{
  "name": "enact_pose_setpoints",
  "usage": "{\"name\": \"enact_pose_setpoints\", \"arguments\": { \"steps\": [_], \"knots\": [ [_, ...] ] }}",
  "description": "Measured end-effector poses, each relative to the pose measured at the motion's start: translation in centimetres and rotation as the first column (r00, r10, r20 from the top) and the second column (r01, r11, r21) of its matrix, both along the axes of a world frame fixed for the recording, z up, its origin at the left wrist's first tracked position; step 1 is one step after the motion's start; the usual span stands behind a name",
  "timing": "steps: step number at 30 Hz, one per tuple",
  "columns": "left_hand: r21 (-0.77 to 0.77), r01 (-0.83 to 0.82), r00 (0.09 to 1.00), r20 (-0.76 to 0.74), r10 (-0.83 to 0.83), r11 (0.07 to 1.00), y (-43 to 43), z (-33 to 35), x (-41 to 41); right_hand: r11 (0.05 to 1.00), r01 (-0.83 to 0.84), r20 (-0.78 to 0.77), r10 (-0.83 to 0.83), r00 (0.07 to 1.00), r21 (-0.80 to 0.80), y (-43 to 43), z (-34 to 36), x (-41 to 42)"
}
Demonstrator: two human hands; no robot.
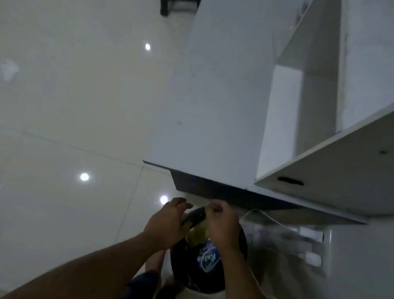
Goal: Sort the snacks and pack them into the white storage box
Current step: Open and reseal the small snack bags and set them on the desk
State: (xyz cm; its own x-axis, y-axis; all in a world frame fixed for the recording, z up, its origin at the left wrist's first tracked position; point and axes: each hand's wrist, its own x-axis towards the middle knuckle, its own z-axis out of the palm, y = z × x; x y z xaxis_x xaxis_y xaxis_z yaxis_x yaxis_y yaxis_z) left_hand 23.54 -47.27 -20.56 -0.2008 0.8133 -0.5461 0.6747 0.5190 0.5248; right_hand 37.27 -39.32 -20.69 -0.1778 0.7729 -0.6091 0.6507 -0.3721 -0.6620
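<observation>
Gripping a dark packet point(193, 218) with both hands: left hand point(167, 223) wrapped round its lower left end, right hand point(221, 223) pinching the upper edge with curled fingertips. Holds it directly above a round black bin point(242, 241) on the floor, just below the near edge of the white desk point(215, 100) and close to the wall side. Shows a blue snack bag point(208, 257) already lying inside the bin, with something yellow-green next to it, too blurred to name. Cannot pick out the white storage box anywhere, so looks more like fishing snacks out or checking one than packing; hard to judge. Risks losing the packet into the bin if either pinch slackens, with only fingers supporting it. Risks tearing the wrapper too, if pulled in opposite directions by the two hands. Could also snag the white cable point(261, 213) running from the plugs point(310, 246) on the wall, right beside the bin and near the right forearm. Cannot read the packet's label in such dim, smeared light.
</observation>
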Motion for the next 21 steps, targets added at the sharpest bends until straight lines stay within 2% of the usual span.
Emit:
{"name": "enact_pose_setpoints", "arguments": {
  "steps": [4,12,21],
  "knots": [
    [0.15,-0.041,0.995,-0.084,0.054,0.988,-0.8,7.5,-4.1,0.99,-0.022,-0.127,0.04,0.991,0.14,0.1,7.6,-4.9],
    [0.425,-0.065,0.956,-0.233,0.179,0.903,1.5,19.3,-15.3,0.906,0.003,-0.241,0.109,0.964,0.424,4.0,20.5,-14.0],
    [0.651,0.06,0.937,-0.298,0.181,0.757,9.6,29.3,-30.3,0.773,0.182,-0.33,0.037,0.943,0.607,10.0,29.1,-26.1]
  ]
}}
